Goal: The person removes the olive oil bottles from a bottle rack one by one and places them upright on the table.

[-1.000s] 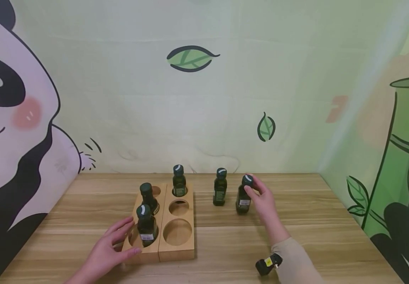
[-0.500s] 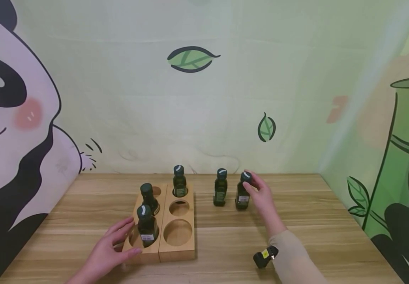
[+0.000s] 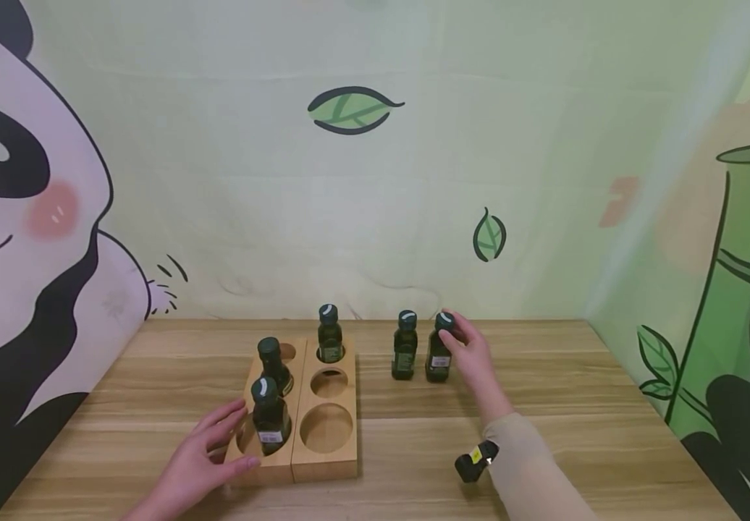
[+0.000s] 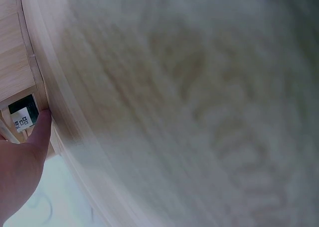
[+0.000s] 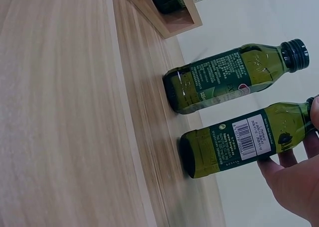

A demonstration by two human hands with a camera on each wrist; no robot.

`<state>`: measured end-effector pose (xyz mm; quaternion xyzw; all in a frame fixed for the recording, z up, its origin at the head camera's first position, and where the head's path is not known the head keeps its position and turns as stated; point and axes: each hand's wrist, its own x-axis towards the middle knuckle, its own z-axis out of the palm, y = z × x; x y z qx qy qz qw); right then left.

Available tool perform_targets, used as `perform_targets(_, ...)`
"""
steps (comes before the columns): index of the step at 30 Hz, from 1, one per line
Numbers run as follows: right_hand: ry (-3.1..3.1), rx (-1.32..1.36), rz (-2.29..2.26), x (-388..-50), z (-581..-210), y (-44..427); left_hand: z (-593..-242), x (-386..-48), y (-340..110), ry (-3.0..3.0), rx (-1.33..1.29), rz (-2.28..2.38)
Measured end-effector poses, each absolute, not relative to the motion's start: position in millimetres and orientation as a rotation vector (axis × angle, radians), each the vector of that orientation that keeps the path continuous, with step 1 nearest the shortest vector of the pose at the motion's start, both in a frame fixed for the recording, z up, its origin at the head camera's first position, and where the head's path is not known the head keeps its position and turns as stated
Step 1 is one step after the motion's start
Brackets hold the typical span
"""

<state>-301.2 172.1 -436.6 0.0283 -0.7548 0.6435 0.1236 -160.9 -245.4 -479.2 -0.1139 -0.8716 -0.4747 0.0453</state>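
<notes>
My right hand [image 3: 473,354] pinches a small dark-green olive oil bottle [image 3: 439,359] by its cap and neck. The bottle is upright at the table's surface; its label with a white barcode sticker [image 5: 251,137] shows in the right wrist view. Just left of it stands a second olive oil bottle [image 3: 404,354], apart from it. My left hand [image 3: 202,456] rests at the front left corner of a wooden holder [image 3: 324,467], fingers along the side, thumb at the front edge. Bottles stand in its front left hole [image 3: 271,420], middle left hole [image 3: 274,365] and back right hole [image 3: 330,336].
Round holes, among them a large front right one [image 3: 326,427] and a smaller middle right one [image 3: 329,383], open in the holder. A black wrist camera [image 3: 473,463] sits at the right sleeve [image 3: 525,463]. Behind the wooden table [image 3: 407,449] hangs a printed panda backdrop [image 3: 375,217].
My right hand has moved left and slightly back with its bottle, which now stands closer to the second bottle. The left hand and the holder stay in place.
</notes>
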Motion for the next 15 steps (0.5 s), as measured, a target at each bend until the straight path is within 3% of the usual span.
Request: perform_targets(15,-2.219,0.060,1.895,-308.8,-437.4,169.8,-478.7,-160.6,-245.0,-2.653,-0.346,-1.480)
